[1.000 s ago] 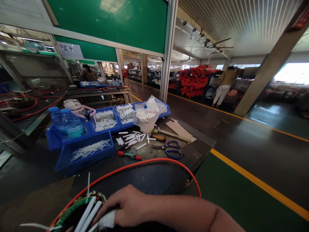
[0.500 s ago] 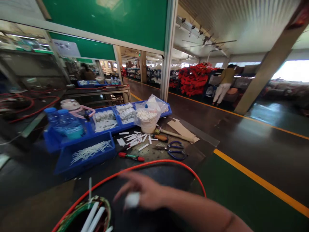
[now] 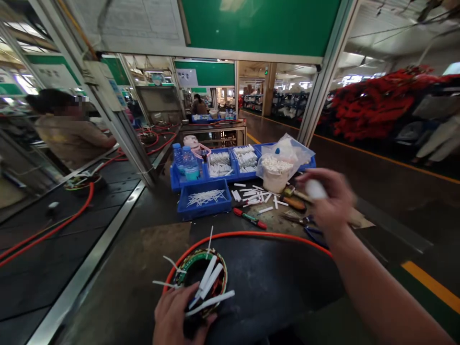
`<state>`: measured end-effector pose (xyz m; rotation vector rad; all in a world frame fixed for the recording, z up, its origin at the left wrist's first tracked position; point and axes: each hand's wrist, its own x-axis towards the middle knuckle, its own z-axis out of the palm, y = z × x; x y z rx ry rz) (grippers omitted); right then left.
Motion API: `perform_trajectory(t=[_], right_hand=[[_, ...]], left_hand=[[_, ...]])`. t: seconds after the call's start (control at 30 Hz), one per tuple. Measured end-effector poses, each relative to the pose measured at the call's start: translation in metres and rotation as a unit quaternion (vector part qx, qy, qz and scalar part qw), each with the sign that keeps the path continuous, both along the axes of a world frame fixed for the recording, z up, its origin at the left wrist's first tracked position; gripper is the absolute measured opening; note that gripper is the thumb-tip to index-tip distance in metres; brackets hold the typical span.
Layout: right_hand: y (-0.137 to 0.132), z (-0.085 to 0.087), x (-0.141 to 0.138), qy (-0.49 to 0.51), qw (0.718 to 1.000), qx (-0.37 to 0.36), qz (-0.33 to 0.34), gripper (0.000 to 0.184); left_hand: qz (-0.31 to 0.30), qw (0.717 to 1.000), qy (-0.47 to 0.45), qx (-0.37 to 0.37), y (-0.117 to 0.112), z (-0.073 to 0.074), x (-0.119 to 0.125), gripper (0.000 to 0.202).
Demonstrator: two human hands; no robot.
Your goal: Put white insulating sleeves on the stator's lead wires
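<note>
The wound ring (image 3: 196, 258) is sitting on the desk (image 3: 273, 278), low and near the middle of the view, and the left hand (image 3: 172, 314) is grasping its near left side, the thumb coming round in front. White sleeves (image 3: 212, 278) are leaning out of its hollow, and thin white ties (image 3: 175, 263) are jutting from its rim. It is looking stiff and dense, probably heavy for its bulk, while the sleeves and ties are seeming light and easily bent; the firm outer rim is offering the better hold.

A red hose (image 3: 251, 234) is curving behind it. Farther right, the right hand (image 3: 332, 201) is hovering by the pliers (image 3: 312, 233), one finger wearing a white wrap (image 3: 316, 190); blur is hiding whether it is holding anything. Beyond, a tub of white pieces (image 3: 276, 182) is standing behind scattered tubes (image 3: 257, 194).

Half a second ago the right hand was just beside the ring; now it is well apart. The left hand is newly showing, and the view is taking in a co-worker (image 3: 70, 136) at left.
</note>
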<state>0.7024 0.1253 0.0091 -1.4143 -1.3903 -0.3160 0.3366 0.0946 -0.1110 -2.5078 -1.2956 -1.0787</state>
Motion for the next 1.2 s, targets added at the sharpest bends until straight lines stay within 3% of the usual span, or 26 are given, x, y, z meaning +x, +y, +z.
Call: perform_trajectory(t=[0.03,0.1,0.2,0.3,0.4,0.5,0.57,0.63,0.73,0.8,0.9,1.03,1.2], right_hand=[[0.016,-0.013,0.002,-0.032,0.989,-0.144,0.007,0.040],[0.045,-0.040,0.006,-0.070,0.955,-0.288,0.015,0.029],[0.069,-0.072,0.006,-0.106,0.931,-0.348,0.014,0.030],[0.075,-0.087,0.003,-0.136,0.917,-0.375,0.009,0.028],[0.069,-0.084,-0.002,-0.151,0.913,-0.378,0.013,0.029],[0.040,-0.077,-0.016,-0.144,0.921,-0.361,0.032,0.038],[0.005,-0.074,-0.034,-0.109,0.943,-0.299,0.093,0.032],[-0.039,-0.073,-0.058,-0.068,0.956,-0.208,0.198,0.024],[-0.097,-0.076,-0.099,-0.094,0.931,-0.133,0.327,0.028],[-0.118,-0.081,-0.125,-0.108,0.920,-0.115,0.359,0.034],[-0.122,-0.087,-0.149,-0.134,0.927,-0.089,0.337,0.036],[-0.113,-0.084,-0.156,-0.198,0.930,-0.068,0.303,0.033],[-0.104,-0.075,-0.163,-0.225,0.908,-0.163,0.315,0.036]], left_hand=[[0.001,1.000,0.001,-0.001,-0.001,0.001,0.000,0.050],[0.005,1.000,0.009,-0.008,-0.001,0.002,-0.001,0.052],[0.000,1.000,0.019,-0.011,-0.001,0.002,-0.001,0.054],[-0.009,1.000,0.017,-0.018,-0.001,0.003,0.000,0.054],[-0.009,0.999,0.006,-0.036,-0.005,0.007,0.003,0.053],[-0.014,0.998,-0.018,-0.064,-0.012,0.013,0.008,0.054],[-0.013,0.995,-0.040,-0.092,-0.015,0.016,0.011,0.053],[-0.003,0.991,-0.060,-0.117,-0.018,0.018,0.014,0.053],[0.000,0.989,-0.069,-0.133,-0.020,0.019,0.015,0.057],[-0.010,0.989,-0.065,-0.135,-0.021,0.020,0.015,0.059],[-0.017,0.988,-0.054,-0.143,-0.023,0.022,0.014,0.058],[-0.030,0.986,-0.039,-0.162,-0.024,0.026,0.013,0.064],[-0.021,0.983,-0.035,-0.177,-0.024,0.030,0.015,0.070]])
